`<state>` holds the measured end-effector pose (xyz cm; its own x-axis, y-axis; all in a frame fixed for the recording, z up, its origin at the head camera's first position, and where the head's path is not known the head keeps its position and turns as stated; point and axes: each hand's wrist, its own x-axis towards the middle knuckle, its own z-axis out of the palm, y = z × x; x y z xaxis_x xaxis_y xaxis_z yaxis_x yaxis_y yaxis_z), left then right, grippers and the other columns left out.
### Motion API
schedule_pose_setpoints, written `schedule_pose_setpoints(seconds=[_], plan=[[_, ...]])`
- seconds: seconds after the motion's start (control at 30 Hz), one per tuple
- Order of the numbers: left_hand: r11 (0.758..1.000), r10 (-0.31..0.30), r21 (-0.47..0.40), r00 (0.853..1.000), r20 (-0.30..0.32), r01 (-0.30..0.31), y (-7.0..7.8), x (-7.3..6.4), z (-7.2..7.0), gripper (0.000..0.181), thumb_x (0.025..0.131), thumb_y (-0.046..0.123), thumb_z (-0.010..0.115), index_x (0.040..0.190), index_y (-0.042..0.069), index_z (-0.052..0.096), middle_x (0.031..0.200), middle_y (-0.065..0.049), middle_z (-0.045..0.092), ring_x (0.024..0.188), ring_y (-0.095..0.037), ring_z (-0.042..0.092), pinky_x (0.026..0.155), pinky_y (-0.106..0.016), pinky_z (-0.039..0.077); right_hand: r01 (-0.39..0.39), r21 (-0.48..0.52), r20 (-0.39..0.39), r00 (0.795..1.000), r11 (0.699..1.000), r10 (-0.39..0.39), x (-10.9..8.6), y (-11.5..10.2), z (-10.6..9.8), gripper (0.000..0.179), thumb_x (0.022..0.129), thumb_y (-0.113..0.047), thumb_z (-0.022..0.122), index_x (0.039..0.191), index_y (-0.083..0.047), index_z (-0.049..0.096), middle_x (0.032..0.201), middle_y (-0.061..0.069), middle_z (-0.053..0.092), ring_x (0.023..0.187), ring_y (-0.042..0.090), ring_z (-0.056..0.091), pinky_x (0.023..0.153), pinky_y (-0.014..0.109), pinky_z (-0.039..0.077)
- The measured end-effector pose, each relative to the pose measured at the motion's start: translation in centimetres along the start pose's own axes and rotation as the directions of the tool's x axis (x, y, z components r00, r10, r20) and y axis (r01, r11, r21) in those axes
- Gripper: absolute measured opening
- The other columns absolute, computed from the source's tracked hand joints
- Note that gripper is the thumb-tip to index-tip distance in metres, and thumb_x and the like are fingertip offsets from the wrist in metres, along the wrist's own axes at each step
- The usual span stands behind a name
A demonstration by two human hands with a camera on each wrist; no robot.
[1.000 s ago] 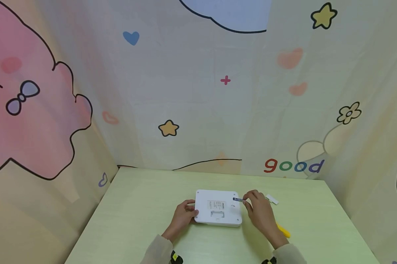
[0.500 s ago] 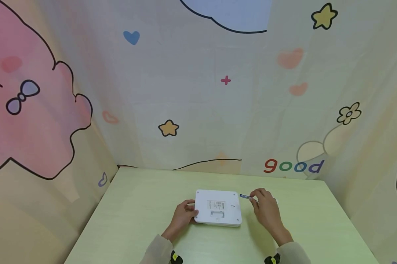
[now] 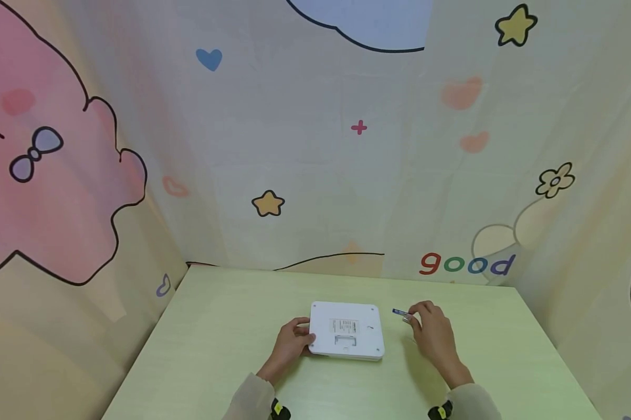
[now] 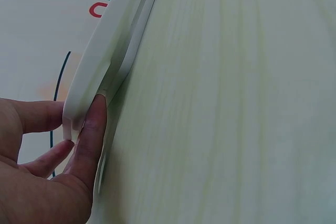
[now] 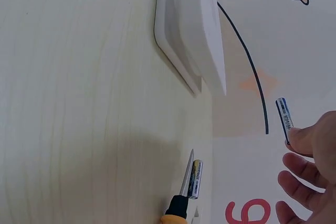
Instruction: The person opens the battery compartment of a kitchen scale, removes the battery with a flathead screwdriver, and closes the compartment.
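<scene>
A flat white device like a kitchen scale (image 3: pixel 323 318) is held tilted with its underside facing up. A printed label (image 3: pixel 344 326) and an open battery compartment (image 3: pixel 345 340) show on it. My left hand (image 3: pixel 288 345) grips its left edge, thumb on the upper face; the left wrist view shows the fingers (image 4: pixel 90 135) reaching beneath. To the right, apart from the device, my right hand (image 3: pixel 435 337) pinches a slim battery (image 5: pixel 283 113) by one end, between thumb and fingertips. The battery's other end points left, toward the device.
In the right wrist view, a screwdriver (image 5: pixel 179 203) with an orange-yellow handle lies on the table (image 5: pixel 68 108). Alongside its shaft is a second battery (image 5: pixel 196 179). A printed curtain (image 3: pixel 315 146) hangs behind the table.
My right hand has moved right, away from the device, taking the battery along; it now hides the small white piece and the yellow handle. The left hand and device stay put.
</scene>
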<state>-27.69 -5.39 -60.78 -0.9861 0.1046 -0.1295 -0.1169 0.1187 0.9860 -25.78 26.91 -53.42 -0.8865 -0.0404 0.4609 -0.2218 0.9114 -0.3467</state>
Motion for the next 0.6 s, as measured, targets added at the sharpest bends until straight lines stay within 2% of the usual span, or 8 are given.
schedule_pose_setpoints(seconds=[0.23,0.6], plan=[[1.0,-0.013,0.01,1.0,-0.009,0.013,-0.1,0.2,0.2,0.048,0.089,0.004,0.067,0.135,-0.002,0.052,0.105,-0.019,0.065,0.078,-0.02,0.066,0.061,-0.033,0.058,-0.072,-0.015,0.055,0.996,0.997,0.073,-0.2,1.3,0.4,0.011,0.09,-0.012,0.068,0.097,-0.004,0.067,0.106,0.017,0.065,0.098,0.038,0.059,0.077,0.055,0.049],[1.0,-0.016,-0.009,1.0,-0.004,0.015,0.0,0.1,0.0,0.048,0.088,0.003,0.067,0.134,-0.002,0.053,0.103,-0.018,0.065,0.077,-0.019,0.066,0.062,-0.033,0.059,-0.128,-0.032,0.133,0.982,0.991,0.131,-0.5,2.8,0.9,0.013,0.093,-0.015,0.065,0.1,-0.004,0.067,0.111,0.018,0.064,0.1,0.039,0.058,0.078,0.055,0.047]])
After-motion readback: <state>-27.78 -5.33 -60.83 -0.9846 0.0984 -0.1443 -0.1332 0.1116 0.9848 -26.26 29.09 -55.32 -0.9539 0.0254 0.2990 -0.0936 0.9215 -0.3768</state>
